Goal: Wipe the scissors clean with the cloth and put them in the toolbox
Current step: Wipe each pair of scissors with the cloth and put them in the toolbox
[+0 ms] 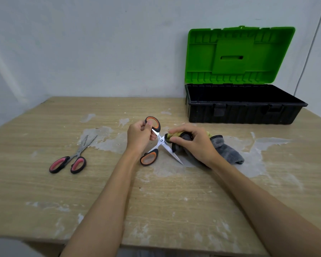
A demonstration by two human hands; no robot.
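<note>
Orange-handled scissors point(149, 157) are spread wide open over the middle of the table. My left hand point(139, 136) grips their upper handle loop. My right hand point(192, 143) holds a grey and yellow cloth point(225, 151) bunched around one blade, right beside the pivot; the other blade points down to the right, bare. A second pair of scissors with pink handles point(71, 160) lies on the table to the left, slightly open, untouched. The toolbox point(245, 112) stands at the back right, its green lid raised and its black tub showing nothing inside.
The wooden table point(156, 210) is marked with pale scuffed patches. A white wall stands directly behind it and the toolbox. The table's near edge runs along the bottom of the view.
</note>
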